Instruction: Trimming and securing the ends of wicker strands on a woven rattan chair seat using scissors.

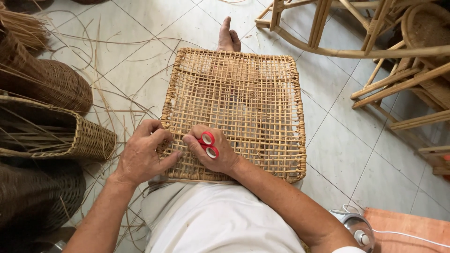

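Trimming stray cane ends along near-left edge of woven rattan panel (239, 112), it seems; panel lies across lap, centre of frame. Right hand (211, 150) curled tight through red handles of scissors (208, 144), blades hidden under fingers. Left hand (143, 157) half-closed, pinching panel's rim at lower left. Next move likely needs blades set square on one loose strand, weave held steady. Woven baskets (56, 117) left of frame.

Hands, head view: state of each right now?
Left hand: closed, fingers pinching the near left edge of the woven rattan panel.
Right hand: closed on red-handled scissors, resting on the panel.
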